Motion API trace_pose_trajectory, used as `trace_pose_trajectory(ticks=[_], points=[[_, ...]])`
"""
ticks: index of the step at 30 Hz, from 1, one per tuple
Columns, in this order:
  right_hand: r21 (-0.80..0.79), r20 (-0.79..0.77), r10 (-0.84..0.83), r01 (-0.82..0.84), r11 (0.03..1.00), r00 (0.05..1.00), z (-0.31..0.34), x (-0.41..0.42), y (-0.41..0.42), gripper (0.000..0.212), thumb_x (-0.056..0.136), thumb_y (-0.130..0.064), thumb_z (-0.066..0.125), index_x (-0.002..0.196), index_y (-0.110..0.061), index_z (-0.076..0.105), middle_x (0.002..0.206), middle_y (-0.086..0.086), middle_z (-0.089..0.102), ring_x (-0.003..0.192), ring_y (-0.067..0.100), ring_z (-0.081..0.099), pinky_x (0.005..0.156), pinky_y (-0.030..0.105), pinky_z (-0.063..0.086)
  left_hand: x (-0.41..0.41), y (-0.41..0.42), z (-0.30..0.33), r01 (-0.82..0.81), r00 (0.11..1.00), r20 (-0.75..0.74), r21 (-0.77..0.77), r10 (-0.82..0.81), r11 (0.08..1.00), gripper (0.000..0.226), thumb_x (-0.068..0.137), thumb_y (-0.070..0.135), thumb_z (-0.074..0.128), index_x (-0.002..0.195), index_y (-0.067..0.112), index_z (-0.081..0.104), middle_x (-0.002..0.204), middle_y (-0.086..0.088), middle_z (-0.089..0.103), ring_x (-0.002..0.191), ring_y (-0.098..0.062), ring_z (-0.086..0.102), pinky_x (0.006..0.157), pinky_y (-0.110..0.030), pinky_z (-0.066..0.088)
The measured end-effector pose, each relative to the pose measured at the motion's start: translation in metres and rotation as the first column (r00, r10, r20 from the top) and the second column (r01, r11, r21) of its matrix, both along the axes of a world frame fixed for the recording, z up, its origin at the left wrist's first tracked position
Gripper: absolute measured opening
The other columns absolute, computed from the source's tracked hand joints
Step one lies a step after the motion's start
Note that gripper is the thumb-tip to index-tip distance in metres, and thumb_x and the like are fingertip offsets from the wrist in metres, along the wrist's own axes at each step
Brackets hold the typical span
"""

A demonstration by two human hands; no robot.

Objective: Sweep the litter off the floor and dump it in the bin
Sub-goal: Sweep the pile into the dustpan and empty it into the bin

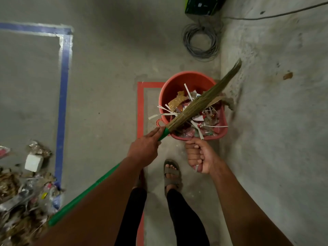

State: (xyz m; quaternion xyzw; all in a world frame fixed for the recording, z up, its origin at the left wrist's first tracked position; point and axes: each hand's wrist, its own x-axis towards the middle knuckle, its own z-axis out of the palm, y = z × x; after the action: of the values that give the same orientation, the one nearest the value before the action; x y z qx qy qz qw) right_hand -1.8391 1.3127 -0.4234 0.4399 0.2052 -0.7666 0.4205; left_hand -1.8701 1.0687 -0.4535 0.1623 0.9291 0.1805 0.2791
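My left hand grips the green handle of a grass broom just below its bristles. The bristles lie slantwise across a red bin and a pink-red dustpan. My right hand is closed around the dustpan's handle and holds the pan at the bin's near rim. Paper strips, wrappers and scraps fill the pan under the bristles. More litter is heaped on the floor at the bottom left, beside a white block.
The bin stands at the corner of a red tape outline; a blue tape outline runs on the left. A coiled grey cable and a black-green box lie beyond the bin. My sandalled foot stands below the pan.
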Motion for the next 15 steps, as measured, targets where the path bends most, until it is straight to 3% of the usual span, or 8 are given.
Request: trace_pose_trajectory(ticks=[3, 7, 12, 15], points=[[-0.014, 0.039, -0.02, 0.02, 1.0, 0.999, -0.01, -0.02, -0.003, 0.041, 0.093, -0.019, 0.055, 0.059, -0.026, 0.033, 0.039, -0.012, 0.023, 0.028, 0.004, 0.021, 0.03, 0.018, 0.019, -0.016, -0.001, -0.01, 0.019, 1.0, -0.001, -0.025, -0.019, 1.0, 0.069, 0.109, 0.034, 0.042, 0.162, 0.046, -0.001, 0.17, 0.012, 0.023, 0.08, -0.018, 0.064, 0.054, -0.033, 0.059], [0.025, 0.081, 0.0, -0.002, 1.0, 0.997, -0.029, -0.043, -0.002, 0.041, 0.093, -0.017, 0.058, 0.063, -0.028, 0.031, 0.042, -0.013, 0.023, 0.031, 0.004, 0.019, 0.032, 0.018, 0.017, -0.027, 0.002, -0.023, 0.014, 1.0, -0.001, -0.068, -0.014, 0.998, 0.069, 0.109, 0.033, 0.041, 0.162, 0.045, -0.002, 0.171, 0.011, 0.021, 0.087, -0.025, 0.067, 0.058, -0.038, 0.061], [0.039, 0.161, -0.009, 0.002, 0.999, 0.987, -0.05, -0.066, 0.008, 0.042, 0.094, -0.014, 0.056, 0.062, -0.028, 0.032, 0.043, -0.014, 0.022, 0.032, 0.003, 0.018, 0.033, 0.018, 0.019, -0.028, 0.01, -0.034, -0.005, 0.999, -0.038, -0.107, 0.001, 0.994, 0.069, 0.11, 0.032, 0.039, 0.163, 0.043, -0.003, 0.171, 0.011, 0.018, 0.081, -0.02, 0.067, 0.051, -0.034, 0.058], [0.053, 0.192, 0.035, -0.046, 0.998, 0.981, -0.062, -0.076, 0.024, 0.043, 0.094, -0.012, 0.056, 0.058, -0.026, 0.036, 0.043, -0.013, 0.025, 0.033, 0.003, 0.019, 0.034, 0.018, 0.021, -0.025, 0.021, -0.037, -0.036, 0.997, -0.066, -0.118, 0.028, 0.992, 0.066, 0.11, 0.033, 0.038, 0.165, 0.038, 0.001, 0.169, 0.006, 0.028, 0.074, -0.019, 0.065, 0.049, -0.033, 0.055]])
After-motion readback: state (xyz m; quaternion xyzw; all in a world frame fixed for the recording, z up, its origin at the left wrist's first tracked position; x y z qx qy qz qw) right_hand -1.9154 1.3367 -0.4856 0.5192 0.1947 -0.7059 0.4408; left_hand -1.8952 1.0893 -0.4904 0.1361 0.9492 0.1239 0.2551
